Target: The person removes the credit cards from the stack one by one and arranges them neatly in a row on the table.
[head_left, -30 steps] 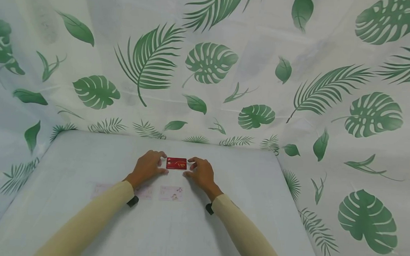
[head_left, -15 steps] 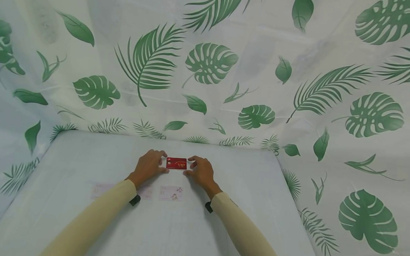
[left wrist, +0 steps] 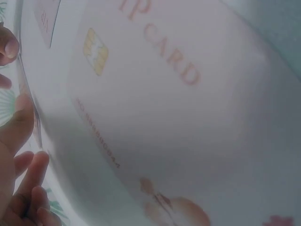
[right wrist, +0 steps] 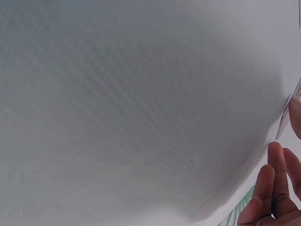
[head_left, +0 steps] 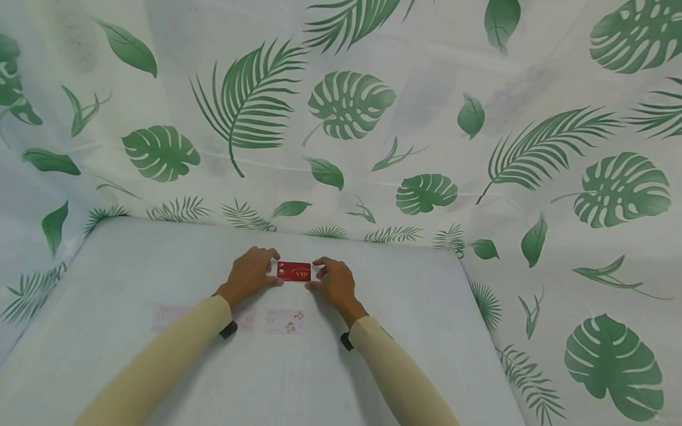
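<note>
A red rectangular VIP card [head_left: 294,272] is being held at its opposite ends, between thumb and bent fingers, by the left hand [head_left: 250,274] and right hand [head_left: 337,283], beyond pale pink rectangular cards [head_left: 284,322] lying on a flat white desk [head_left: 297,391].

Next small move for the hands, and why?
Probably ease the left hand and right hand outward together, along the long edges of the red card. They frame it from opposite ends, and it looks roughly parallel to the fully visible pink card, so a lopsided release might twist it.
</note>
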A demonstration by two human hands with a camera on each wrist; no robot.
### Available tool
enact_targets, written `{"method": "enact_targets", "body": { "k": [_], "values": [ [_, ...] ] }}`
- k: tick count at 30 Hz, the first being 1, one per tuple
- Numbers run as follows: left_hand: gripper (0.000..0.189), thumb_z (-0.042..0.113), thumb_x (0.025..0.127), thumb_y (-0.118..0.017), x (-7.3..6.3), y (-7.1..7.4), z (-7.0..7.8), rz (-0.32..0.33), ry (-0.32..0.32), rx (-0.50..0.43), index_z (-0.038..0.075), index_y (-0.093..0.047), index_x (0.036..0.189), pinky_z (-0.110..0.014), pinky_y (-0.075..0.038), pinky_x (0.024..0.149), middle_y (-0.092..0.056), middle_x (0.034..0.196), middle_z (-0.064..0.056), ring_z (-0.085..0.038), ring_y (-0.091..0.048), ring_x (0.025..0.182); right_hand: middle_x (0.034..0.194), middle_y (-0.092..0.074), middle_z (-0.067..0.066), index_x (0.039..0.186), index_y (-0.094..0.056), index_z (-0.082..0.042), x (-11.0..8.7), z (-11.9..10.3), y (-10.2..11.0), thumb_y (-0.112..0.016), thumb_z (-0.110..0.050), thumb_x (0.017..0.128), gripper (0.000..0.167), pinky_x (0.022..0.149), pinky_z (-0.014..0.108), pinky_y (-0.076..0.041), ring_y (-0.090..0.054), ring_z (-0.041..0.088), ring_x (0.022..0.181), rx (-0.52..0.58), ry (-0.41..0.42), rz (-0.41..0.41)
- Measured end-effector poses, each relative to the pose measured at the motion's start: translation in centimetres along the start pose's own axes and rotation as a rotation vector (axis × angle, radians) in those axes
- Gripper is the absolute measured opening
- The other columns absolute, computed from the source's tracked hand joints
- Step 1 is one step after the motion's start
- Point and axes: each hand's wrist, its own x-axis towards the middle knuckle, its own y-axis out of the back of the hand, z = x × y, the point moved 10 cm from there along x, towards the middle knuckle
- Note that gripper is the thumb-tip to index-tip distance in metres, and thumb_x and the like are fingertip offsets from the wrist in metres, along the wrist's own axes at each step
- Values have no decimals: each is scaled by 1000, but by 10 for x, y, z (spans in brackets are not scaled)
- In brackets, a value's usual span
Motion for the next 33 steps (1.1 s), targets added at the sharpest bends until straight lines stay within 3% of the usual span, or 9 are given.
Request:
{"method": "enact_targets", "body": {
  "k": [26, 33],
  "values": [
    [60, 37, 84, -92, 7, 4, 13, -22, -20, 36, 8, -68, 131, -42, -57, 83, -71, 95, -7, -25, -60, 96, 97, -73, 3, 132, -72, -16, 8, -10, 1, -91, -24, 86, 51, 102, 45, -51, -60, 23, 99, -18, -8, -25],
    [59, 37, 85, -91, 8, 1, 13, -50, -3, 40, 10, -68, 132, -42, -57, 87, -71, 97, -7, -25, -60, 100, 98, -74, 4, 133, -71, -18, 11, -12, 0, -92, -24, 85, 52, 102, 45, -51, -61, 23, 98, -34, -6, -33]
  ]
}}
